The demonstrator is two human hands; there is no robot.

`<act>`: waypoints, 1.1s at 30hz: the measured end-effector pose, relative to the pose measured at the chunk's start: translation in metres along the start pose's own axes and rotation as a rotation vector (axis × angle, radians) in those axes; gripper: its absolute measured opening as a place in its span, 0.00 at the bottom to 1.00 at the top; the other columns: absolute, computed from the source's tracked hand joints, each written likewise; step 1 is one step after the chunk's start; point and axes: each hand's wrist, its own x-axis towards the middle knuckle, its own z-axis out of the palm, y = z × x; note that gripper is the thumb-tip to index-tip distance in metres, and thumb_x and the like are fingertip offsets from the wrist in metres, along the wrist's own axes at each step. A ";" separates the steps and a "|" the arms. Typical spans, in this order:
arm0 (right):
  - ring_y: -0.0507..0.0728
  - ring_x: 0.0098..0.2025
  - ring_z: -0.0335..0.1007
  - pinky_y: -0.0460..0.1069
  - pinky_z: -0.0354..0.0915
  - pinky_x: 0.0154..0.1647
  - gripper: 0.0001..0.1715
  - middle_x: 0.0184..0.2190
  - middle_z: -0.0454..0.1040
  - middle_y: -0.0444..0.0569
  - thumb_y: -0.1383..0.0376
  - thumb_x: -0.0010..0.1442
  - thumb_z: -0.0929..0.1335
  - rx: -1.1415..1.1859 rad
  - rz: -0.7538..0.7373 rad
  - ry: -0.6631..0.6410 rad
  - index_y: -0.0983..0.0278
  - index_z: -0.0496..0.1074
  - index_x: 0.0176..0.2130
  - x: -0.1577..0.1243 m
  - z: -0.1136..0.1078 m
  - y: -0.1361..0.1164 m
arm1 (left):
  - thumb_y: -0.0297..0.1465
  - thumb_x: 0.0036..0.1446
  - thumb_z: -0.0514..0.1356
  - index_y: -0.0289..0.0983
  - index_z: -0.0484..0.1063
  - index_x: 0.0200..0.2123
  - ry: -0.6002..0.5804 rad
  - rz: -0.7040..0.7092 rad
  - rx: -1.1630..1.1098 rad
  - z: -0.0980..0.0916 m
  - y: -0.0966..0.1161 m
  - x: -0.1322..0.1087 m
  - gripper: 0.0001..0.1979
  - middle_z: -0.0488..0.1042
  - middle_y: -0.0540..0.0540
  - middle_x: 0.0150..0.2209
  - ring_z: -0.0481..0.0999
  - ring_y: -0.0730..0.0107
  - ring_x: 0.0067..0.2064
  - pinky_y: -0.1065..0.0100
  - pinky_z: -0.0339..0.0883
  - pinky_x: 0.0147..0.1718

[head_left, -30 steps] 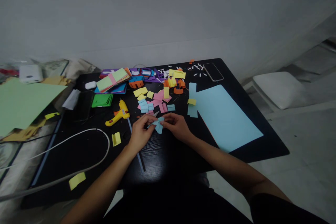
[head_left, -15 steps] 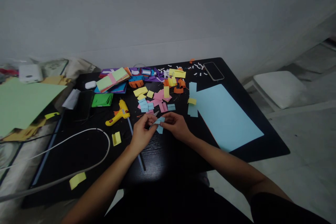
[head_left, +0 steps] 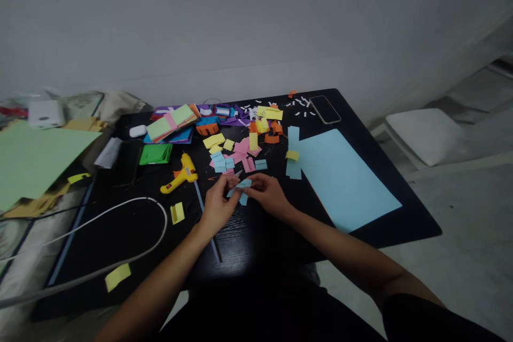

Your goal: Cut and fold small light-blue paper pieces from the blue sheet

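Observation:
Between my two hands is a small folded piece of light blue paper [head_left: 243, 184], with one strip of it pointing down toward the table. My left hand [head_left: 219, 200] pinches its left side, and my right hand [head_left: 269, 195] pinches the right side. Just beyond my fingers a pointed metal tip [head_left: 239, 173], perhaps of scissors, shows in part. Small blue folded papers [head_left: 219, 161] and pink paper pieces [head_left: 242, 150] lie close behind my hands. A yellow glue gun [head_left: 183, 173] rests left of my left hand, a glue stick [head_left: 214, 248] near my left wrist.
A large light blue sheet [head_left: 348, 181] lies on the black table [head_left: 256, 240] at right, with a phone [head_left: 325, 109] behind it. Stacked coloured papers [head_left: 172, 123] and a green bundle [head_left: 155, 154] are at back left. A white cable [head_left: 164, 219] loops at left. A white stool [head_left: 425, 136] stands right.
The blue paper in my fingers has tilted slightly, and its folded strips sit at a different angle. Both hands keep their hold in nearly the same place.

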 end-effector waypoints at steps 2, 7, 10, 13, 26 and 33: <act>0.57 0.33 0.80 0.52 0.75 0.40 0.21 0.31 0.82 0.45 0.56 0.48 0.79 -0.011 0.004 0.004 0.62 0.75 0.38 -0.001 0.000 0.000 | 0.30 0.61 0.60 0.40 0.71 0.44 -0.004 -0.009 0.012 0.000 0.001 -0.001 0.08 0.78 0.48 0.39 0.80 0.65 0.42 0.65 0.73 0.41; 0.56 0.34 0.78 0.50 0.73 0.39 0.12 0.32 0.81 0.46 0.59 0.53 0.75 -0.187 -0.074 0.015 0.62 0.76 0.36 -0.004 0.001 0.000 | 0.31 0.61 0.61 0.40 0.70 0.44 -0.034 0.005 -0.004 -0.001 -0.001 -0.001 0.08 0.78 0.47 0.40 0.80 0.64 0.42 0.65 0.73 0.41; 0.54 0.32 0.76 0.49 0.71 0.35 0.11 0.31 0.80 0.44 0.60 0.55 0.74 -0.265 -0.124 0.037 0.62 0.77 0.38 -0.005 0.002 -0.001 | 0.31 0.60 0.62 0.40 0.70 0.46 -0.068 0.021 -0.004 -0.004 0.000 0.000 0.10 0.78 0.48 0.39 0.80 0.64 0.41 0.65 0.73 0.40; 0.53 0.29 0.73 0.48 0.69 0.32 0.13 0.31 0.79 0.43 0.62 0.54 0.74 -0.231 -0.113 0.024 0.61 0.78 0.41 -0.003 0.001 -0.002 | 0.31 0.61 0.62 0.41 0.70 0.47 -0.092 0.040 0.020 -0.006 0.002 0.001 0.11 0.78 0.47 0.40 0.80 0.65 0.41 0.65 0.73 0.41; 0.57 0.39 0.78 0.52 0.75 0.44 0.10 0.37 0.80 0.47 0.61 0.54 0.72 -0.127 -0.092 0.073 0.62 0.77 0.38 0.000 -0.001 -0.003 | 0.32 0.62 0.61 0.40 0.70 0.45 -0.058 -0.013 -0.035 -0.002 0.003 -0.001 0.08 0.74 0.51 0.32 0.75 0.71 0.32 0.70 0.70 0.32; 0.58 0.41 0.77 0.52 0.72 0.45 0.08 0.37 0.80 0.47 0.61 0.56 0.72 -0.152 -0.144 0.072 0.60 0.77 0.38 -0.003 -0.001 -0.006 | 0.34 0.64 0.60 0.40 0.73 0.44 -0.049 -0.009 -0.007 -0.003 0.005 -0.001 0.07 0.70 0.54 0.27 0.72 0.73 0.28 0.73 0.66 0.28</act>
